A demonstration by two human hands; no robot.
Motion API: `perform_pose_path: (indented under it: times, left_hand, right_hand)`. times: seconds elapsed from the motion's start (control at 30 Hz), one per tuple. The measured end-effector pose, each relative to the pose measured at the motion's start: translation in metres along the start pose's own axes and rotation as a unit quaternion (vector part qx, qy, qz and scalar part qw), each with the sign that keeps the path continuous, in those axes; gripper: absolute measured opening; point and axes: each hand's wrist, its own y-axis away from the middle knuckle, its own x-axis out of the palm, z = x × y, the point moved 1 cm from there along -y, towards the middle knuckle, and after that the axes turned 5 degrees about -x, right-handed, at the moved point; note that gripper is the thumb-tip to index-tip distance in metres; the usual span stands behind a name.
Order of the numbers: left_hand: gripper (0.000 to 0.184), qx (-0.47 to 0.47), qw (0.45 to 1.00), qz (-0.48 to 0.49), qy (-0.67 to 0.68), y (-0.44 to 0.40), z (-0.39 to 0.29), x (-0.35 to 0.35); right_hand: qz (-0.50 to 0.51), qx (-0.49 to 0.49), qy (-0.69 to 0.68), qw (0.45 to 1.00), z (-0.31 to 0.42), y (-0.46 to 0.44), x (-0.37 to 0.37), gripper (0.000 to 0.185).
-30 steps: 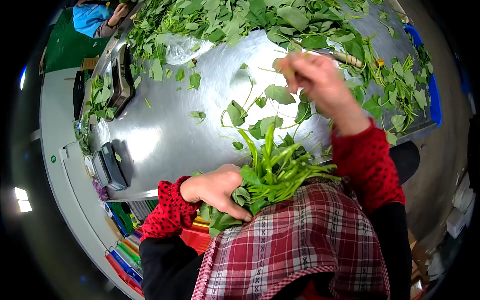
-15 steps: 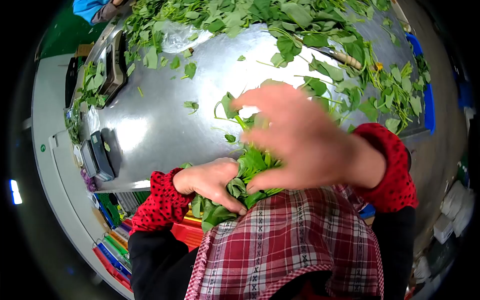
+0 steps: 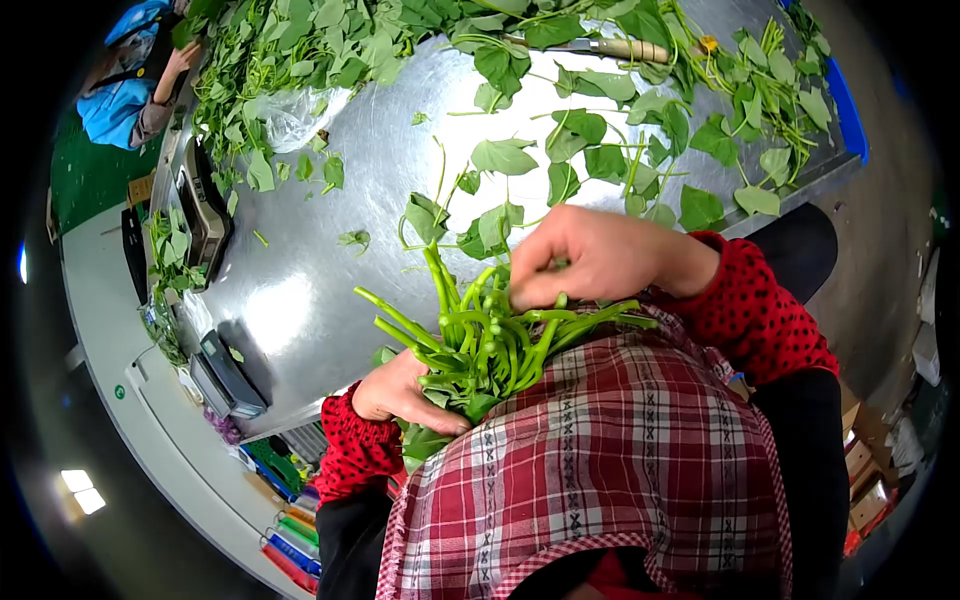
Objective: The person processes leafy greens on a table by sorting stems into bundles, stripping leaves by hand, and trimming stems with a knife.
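My left hand is wrapped round a bunch of leafy green stems, held against the plaid apron with the stem ends pointing up and outward. At the right side of the bunch, my right hand is curled with its fingertips pressed together among the stems. What those fingertips pinch is hidden. Loose leaves with thin stalks lie on the metal table just beyond both hands.
A leafy heap covers the table's far side, with a wooden-handled knife at its edge. Plastic film, a scale and a grey device are leftward. Another person stands at the far left.
My right hand has come back from over the table to the bunch and its spread fingers have closed. The stems in my left hand now fan out more widely. The view has shifted.
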Motion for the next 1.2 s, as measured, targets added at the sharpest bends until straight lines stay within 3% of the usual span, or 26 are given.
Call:
perform_pose_path:
  times: [0.03, 0.07, 0.13, 0.2, 0.23, 0.27, 0.33, 0.37, 0.4, 0.47, 0.5, 0.57, 0.63, 0.7, 0.8, 0.9, 0.97, 1.03, 1.1, 1.17, 1.2]
  left_hand:
    - [0.079, -0.006, 1.0, 0.003, -0.001, 0.001, 0.003, 0.0]
    - [0.079, 0.012, 1.0, -0.008, -0.017, 0.003, 0.006, -0.001]
    - [0.079, 0.033, 0.999, -0.015, -0.039, 0.002, 0.004, -0.001]
    - [0.081, 0.06, 0.996, -0.028, -0.052, -0.003, -0.005, -0.001]
    - [0.081, 0.06, 0.996, -0.026, -0.053, -0.003, -0.007, 0.0]
    - [0.083, -0.011, 0.999, -0.022, 0.023, -0.003, -0.006, 0.002]
    - [0.085, -0.083, 0.992, -0.022, 0.097, -0.004, 0.001, -0.001]
    - [0.086, 0.043, 0.999, 0.001, -0.015, -0.006, 0.01, -0.005]
    - [0.088, 0.168, 0.978, 0.021, -0.125, -0.007, 0.02, -0.006]
    - [0.088, -0.007, 0.999, 0.005, 0.054, 0.002, 0.011, 0.002]
    - [0.088, -0.086, 0.985, -0.025, 0.149, 0.007, 0.006, 0.006]
    - [0.088, -0.041, 0.995, -0.018, 0.09, 0.004, 0.007, 0.004]
    - [0.087, -0.006, 0.999, -0.015, 0.043, 0.0, 0.007, 0.002]
    - [0.083, -0.116, 0.981, -0.021, 0.153, -0.003, -0.003, 0.003]
    - [0.08, -0.074, 0.994, -0.011, 0.076, 0.003, 0.008, 0.0]
    - [0.079, -0.092, 0.989, -0.039, 0.111, 0.003, 0.004, 0.001]
    - [0.079, -0.122, 0.984, -0.036, 0.128, 0.001, -0.003, 0.002]
    - [0.08, -0.16, 0.969, -0.041, 0.183, 0.0, -0.005, 0.004]
    - [0.081, -0.151, 0.974, -0.038, 0.164, 0.0, -0.005, 0.003]
    - [0.082, -0.141, 0.979, -0.036, 0.144, 0.001, -0.005, 0.003]
    - [0.083, -0.137, 0.977, -0.049, 0.158, 0.002, -0.006, 0.004]
  right_hand:
    - [-0.003, -0.004, -0.005, 1.0, 0.004, 0.004, -0.013, 0.025]
    - [-0.11, -0.069, -0.031, 0.991, 0.007, 0.01, -0.04, 0.025]
    - [-0.221, -0.136, -0.053, 0.964, 0.009, 0.014, -0.054, 0.025]
    - [-0.221, -0.035, 0.021, 0.974, 0.007, 0.002, -0.046, 0.027]
    - [-0.104, -0.161, 0.043, 0.981, -0.004, -0.008, -0.025, 0.034]
    - [-0.032, -0.101, 0.08, 0.991, 0.001, -0.011, -0.005, 0.034]
    - [0.013, -0.051, 0.057, 0.997, 0.006, -0.014, -0.004, 0.034]
    - [0.06, 0.0, 0.033, 0.998, 0.009, -0.016, -0.003, 0.035]
    - [-0.012, -0.043, -0.046, 0.998, 0.013, -0.011, -0.009, 0.034]
    - [-0.152, -0.096, -0.145, 0.973, 0.016, 0.0, -0.029, 0.028]
    - [-0.162, -0.107, -0.208, 0.959, 0.014, -0.001, -0.043, 0.023]
    - [-0.201, -0.086, 0.029, 0.975, 0.009, -0.003, -0.042, 0.023]
    - [-0.04, -0.041, 0.001, 0.998, 0.012, -0.005, -0.02, 0.022]
    - [0.024, -0.044, -0.022, 0.999, 0.01, -0.011, -0.007, 0.019]
    - [-0.054, -0.067, -0.1, 0.991, 0.012, -0.006, -0.01, 0.02]
    - [-0.071, -0.12, -0.127, 0.982, 0.002, -0.007, -0.012, 0.019]
    - [-0.049, -0.109, -0.091, 0.989, -0.005, -0.008, -0.007, 0.018]
    - [0.029, -0.183, -0.039, 0.982, -0.006, -0.012, -0.002, 0.018]
    - [0.033, -0.188, -0.029, 0.981, 0.003, -0.011, -0.003, 0.018]
    - [0.003, -0.12, 0.096, 0.988, 0.012, -0.008, -0.006, 0.018]
    - [0.003, -0.121, 0.097, 0.988, 0.011, -0.007, -0.007, 0.018]
